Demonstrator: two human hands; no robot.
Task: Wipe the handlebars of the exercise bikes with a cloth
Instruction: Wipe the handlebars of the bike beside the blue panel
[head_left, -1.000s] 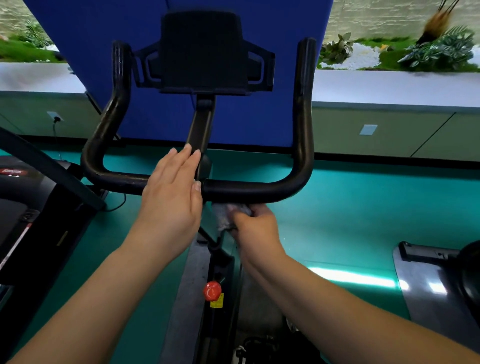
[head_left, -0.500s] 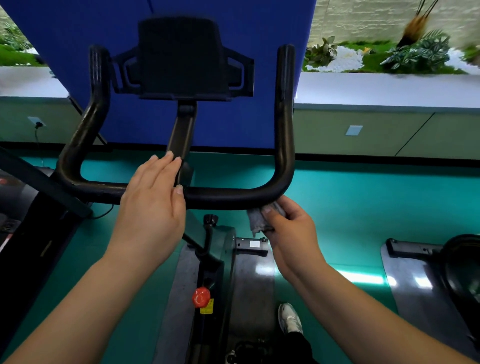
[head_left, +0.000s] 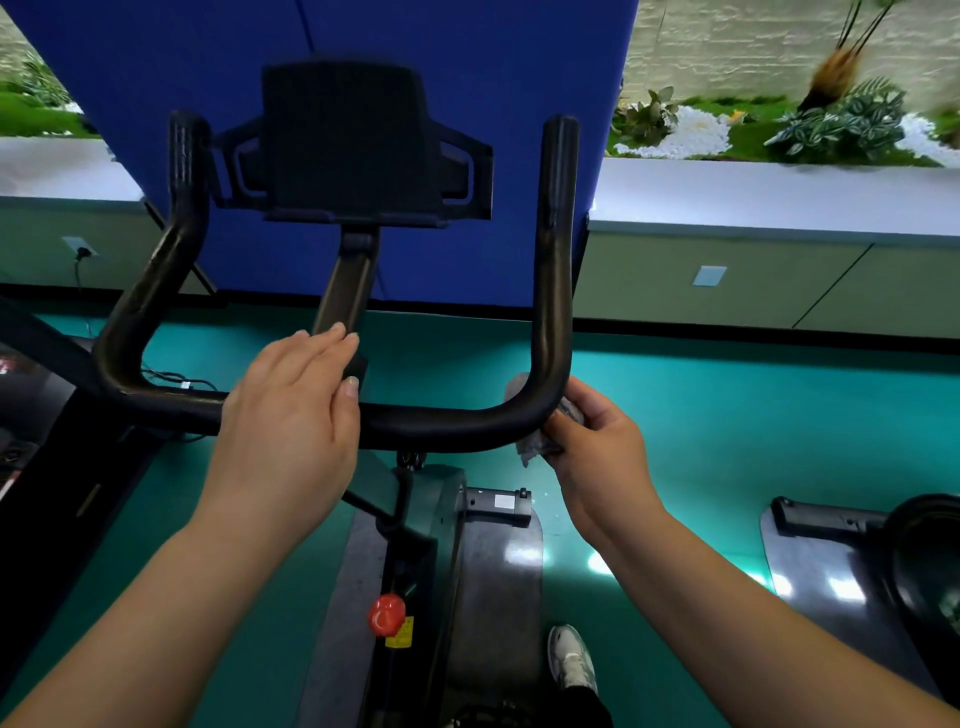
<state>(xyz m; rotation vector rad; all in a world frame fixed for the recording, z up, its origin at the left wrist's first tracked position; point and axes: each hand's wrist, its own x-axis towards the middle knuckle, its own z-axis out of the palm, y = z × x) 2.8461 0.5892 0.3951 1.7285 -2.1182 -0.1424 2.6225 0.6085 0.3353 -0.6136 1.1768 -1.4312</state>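
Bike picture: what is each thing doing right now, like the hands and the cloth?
left hand: flat on the middle of the bar, fingers straight.
right hand: gripping the cloth.
cloth: bunched up, pressed on the right bend.
handlebar: black, both ends pointing up.
tablet holder: nothing in it.
red knob: nobody touching it.

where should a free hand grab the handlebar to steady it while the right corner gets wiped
Probably the straight crossbar of the handlebar, between the centre post and the right bend, coming down from above. It lies level and bare there; the left hand already rests flat on it near the post, and the right hand presses the cloth at the corner.
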